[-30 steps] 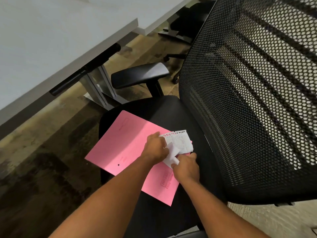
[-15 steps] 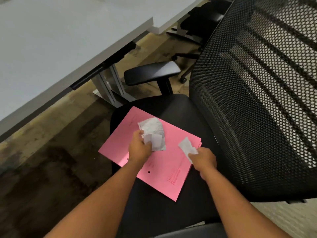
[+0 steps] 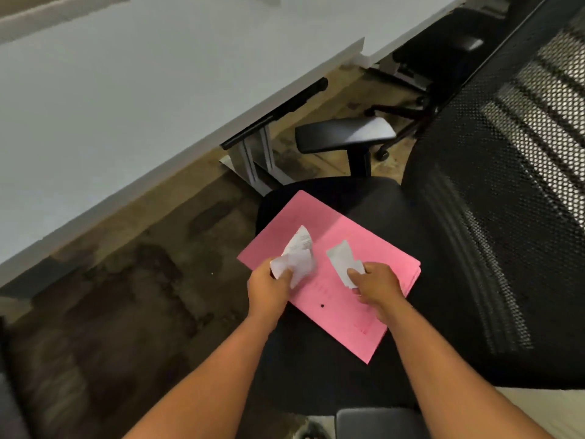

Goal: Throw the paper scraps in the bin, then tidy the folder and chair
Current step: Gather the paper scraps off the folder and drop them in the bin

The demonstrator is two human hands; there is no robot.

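Head view: crumpled paper scraps (image 3: 297, 255) are pinched in the left hand (image 3: 269, 288), one scrap (image 3: 343, 263) in the right hand (image 3: 376, 288), above the pink folder (image 3: 342, 312) on the chair (image 3: 364, 198); light, limp, easily torn; best bunched in the fist

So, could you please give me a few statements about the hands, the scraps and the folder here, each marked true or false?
1. Each hand holds paper scraps. True: the left hand grips a bunch of scraps, and the right hand pinches a single scrap.
2. The folder lies on the desk. False: it lies on the chair seat.
3. The folder is pink. True.
4. A bin stands beside the chair. False: no bin is in view.
5. The armrest touches the folder. False: they are apart.
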